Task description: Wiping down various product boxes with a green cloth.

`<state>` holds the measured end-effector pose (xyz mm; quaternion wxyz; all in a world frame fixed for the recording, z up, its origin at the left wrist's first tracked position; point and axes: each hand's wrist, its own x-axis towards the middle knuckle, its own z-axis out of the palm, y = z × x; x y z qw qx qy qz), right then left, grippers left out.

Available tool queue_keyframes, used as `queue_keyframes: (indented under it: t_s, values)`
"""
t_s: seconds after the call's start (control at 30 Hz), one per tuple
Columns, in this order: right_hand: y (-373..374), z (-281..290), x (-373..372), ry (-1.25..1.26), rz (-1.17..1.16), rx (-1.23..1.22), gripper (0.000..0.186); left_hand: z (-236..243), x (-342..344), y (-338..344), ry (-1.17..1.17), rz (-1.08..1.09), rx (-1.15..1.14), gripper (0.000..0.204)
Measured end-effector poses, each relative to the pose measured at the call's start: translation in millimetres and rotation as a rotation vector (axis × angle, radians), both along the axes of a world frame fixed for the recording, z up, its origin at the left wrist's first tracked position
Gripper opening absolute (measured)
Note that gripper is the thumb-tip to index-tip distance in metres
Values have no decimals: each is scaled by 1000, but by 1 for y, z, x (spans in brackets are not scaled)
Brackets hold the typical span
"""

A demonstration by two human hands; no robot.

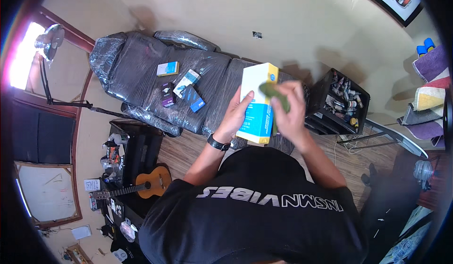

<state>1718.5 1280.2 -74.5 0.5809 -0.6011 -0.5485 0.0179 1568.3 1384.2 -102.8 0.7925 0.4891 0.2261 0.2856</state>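
I hold up a tall white, blue and yellow carton [258,117] in front of my chest. Its left side is gripped by my left hand [233,115], with the thumb lying on the front face. In the fingers of my right hand [293,110] is a bunched green cloth [270,93], which overlaps the carton's right edge and upper front. Whether the cloth presses on the carton, I cannot tell. A black watch [219,142] is on my left wrist. Beyond my hands, several small boxes lie on a reclining chair, among them a dark purple box [167,94] and a blue and black box [194,99].
The black reclining chair [141,66] is wrapped in clear film. To the right stands a black cart [321,117] holding several bottles. An acoustic guitar [155,181] leans at the left near dark shelves, and a lamp arm [101,109] reaches over the chair. Towels [430,99] hang far right.
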Motion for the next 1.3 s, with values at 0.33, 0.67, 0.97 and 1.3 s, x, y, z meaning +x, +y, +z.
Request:
queue_keyframes:
  t_s: [0.33, 0.67, 0.97, 1.3]
  values:
    - [4, 15, -5, -51, 42, -1, 27, 9, -4, 1, -62, 52, -37, 49]
    - [-6, 57, -1, -158, 317, -133, 37, 3, -13, 10, -144, -35, -51, 55]
    - [6, 78, 17, -322, 236, -111, 36, 13, -11, 7, -143, -76, -9, 57]
    - [10, 70, 7, -255, 176, -7, 36, 15, -11, 5, -208, -77, 13, 56]
